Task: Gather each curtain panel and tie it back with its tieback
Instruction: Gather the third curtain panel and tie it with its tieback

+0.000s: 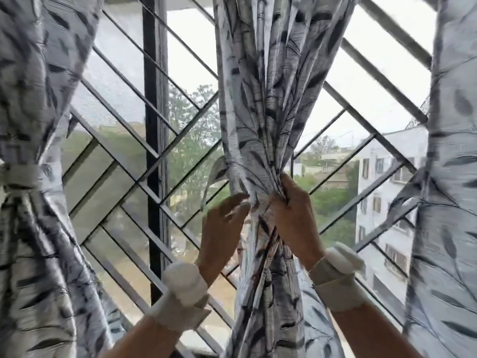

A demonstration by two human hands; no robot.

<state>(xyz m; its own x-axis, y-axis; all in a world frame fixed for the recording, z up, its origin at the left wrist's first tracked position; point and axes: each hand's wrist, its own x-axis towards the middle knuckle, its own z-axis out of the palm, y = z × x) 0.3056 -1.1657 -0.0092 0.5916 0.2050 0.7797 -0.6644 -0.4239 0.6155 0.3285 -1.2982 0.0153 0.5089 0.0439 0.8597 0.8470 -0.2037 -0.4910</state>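
Note:
A grey-and-white leaf-print middle curtain panel [260,104] hangs in the centre, bunched into a narrow waist. My right hand [291,215] is clenched around that waist from the right. My left hand [223,223] presses against the bunch from the left, fingertips on the folds. A strip of matching fabric, the tieback [210,182], loops out to the left of the bunch just above my left hand. At the far left, the left curtain panel [33,86] is gathered and bound by a pale tieback band [20,174].
A right curtain panel [449,177] hangs loose at the right edge. Behind the curtains stand a metal window grille [118,156] of diagonal bars and a dark vertical window frame [154,125]. White bands sit on both wrists.

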